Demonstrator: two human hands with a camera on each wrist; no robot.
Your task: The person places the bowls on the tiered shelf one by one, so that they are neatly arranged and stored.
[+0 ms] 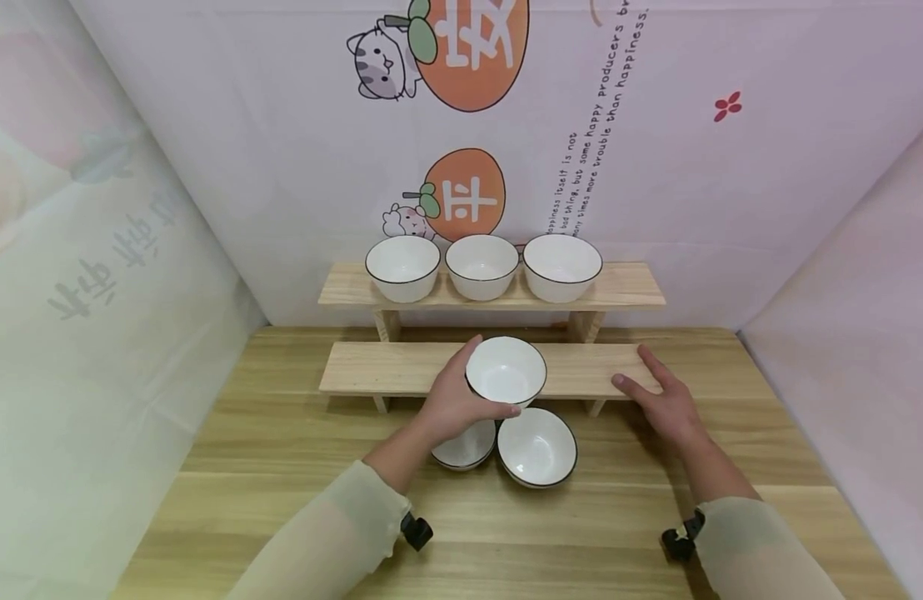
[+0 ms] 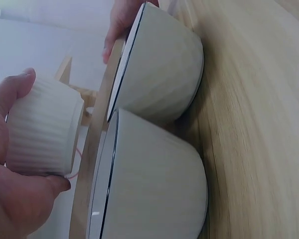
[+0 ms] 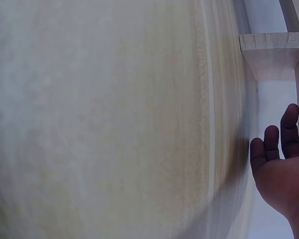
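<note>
My left hand (image 1: 457, 400) grips a white bowl (image 1: 506, 371) with a dark rim, thumb and fingers on opposite sides of it. In the head view the bowl overlaps the lower wooden shelf (image 1: 401, 367); the left wrist view shows its ribbed side (image 2: 42, 129). My right hand (image 1: 667, 408) rests at the right end of that shelf, thumb and forefinger spread over the board. Its other fingers (image 3: 271, 139) show loosely extended beside the wood in the right wrist view. In front of the shelf stand two more white bowls, the right one (image 1: 538, 447) whole in view and the left one (image 1: 465, 447) partly hidden by my left hand.
Three white bowls, among them a middle one (image 1: 481, 267), stand in a row on the upper shelf (image 1: 630, 283). Both shelves stand on a wood-grain table (image 1: 281, 500). Printed cloth walls (image 1: 281, 167) enclose the back and sides.
</note>
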